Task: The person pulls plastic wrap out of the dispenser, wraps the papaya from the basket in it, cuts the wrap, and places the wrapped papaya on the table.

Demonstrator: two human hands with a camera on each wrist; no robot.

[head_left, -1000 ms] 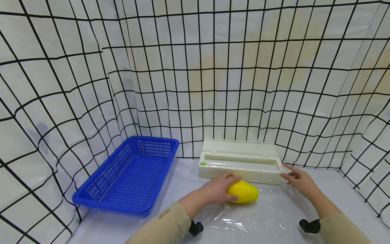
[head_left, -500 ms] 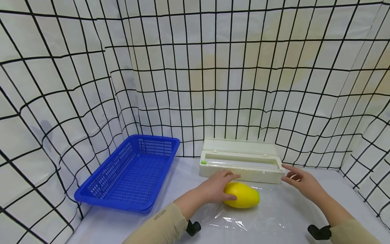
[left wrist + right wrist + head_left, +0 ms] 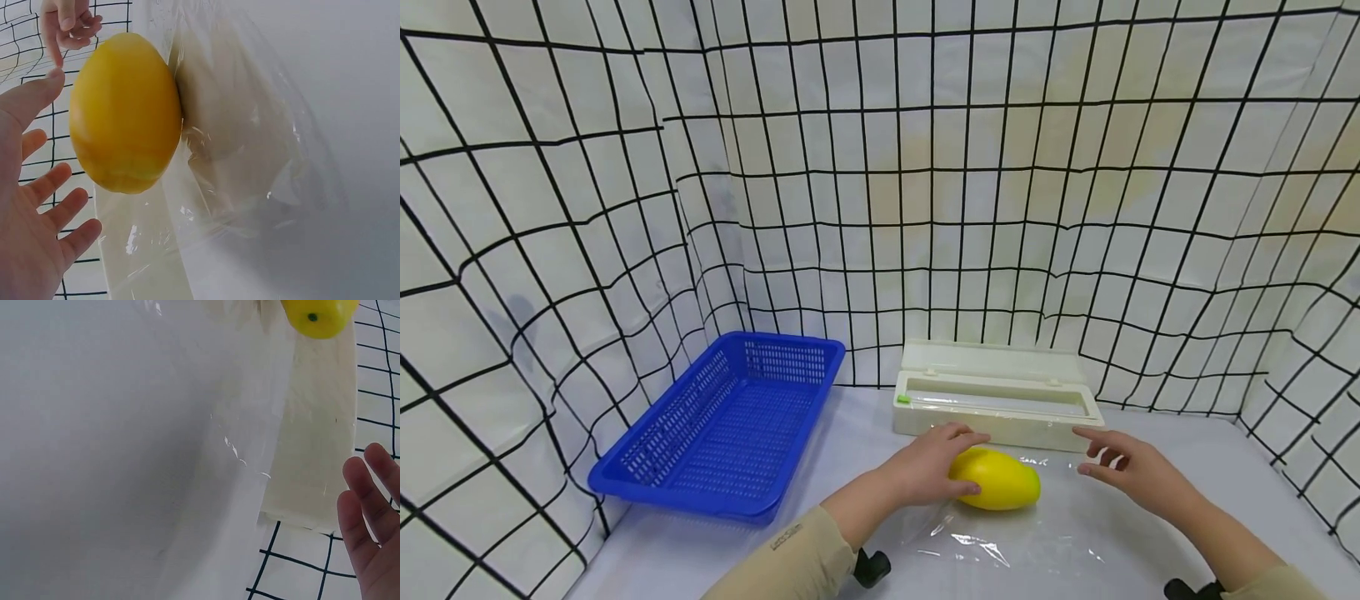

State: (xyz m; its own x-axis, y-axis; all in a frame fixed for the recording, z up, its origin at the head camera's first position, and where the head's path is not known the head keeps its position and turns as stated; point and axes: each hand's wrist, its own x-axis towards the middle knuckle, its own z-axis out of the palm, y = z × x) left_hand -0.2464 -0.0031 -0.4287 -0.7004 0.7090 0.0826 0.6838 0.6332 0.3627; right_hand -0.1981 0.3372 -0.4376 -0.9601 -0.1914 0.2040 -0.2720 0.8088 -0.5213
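Note:
A yellow mango-like fruit (image 3: 1000,482) with a greenish tip lies on clear plastic film (image 3: 1045,542) spread over the white table. My left hand (image 3: 925,467) is at the fruit's left side; in the left wrist view its fingers are spread and look apart from the fruit (image 3: 125,119). Behind the fruit stands a cream cling film box (image 3: 992,429), lid raised, a film roll inside and film drawn out over its front. My right hand (image 3: 1138,475), fingers loosely bent and holding nothing, hovers near the box's right front corner.
A blue perforated basket (image 3: 681,502) sits at the left of the table. Walls of black grid over white sheeting (image 3: 970,192) close off the back and both sides. A small green piece (image 3: 904,399) is on the box's left end.
The fruit has come slightly toward me, and my left hand has loosened from it. My right hand has moved off the box's right end, toward me and slightly left.

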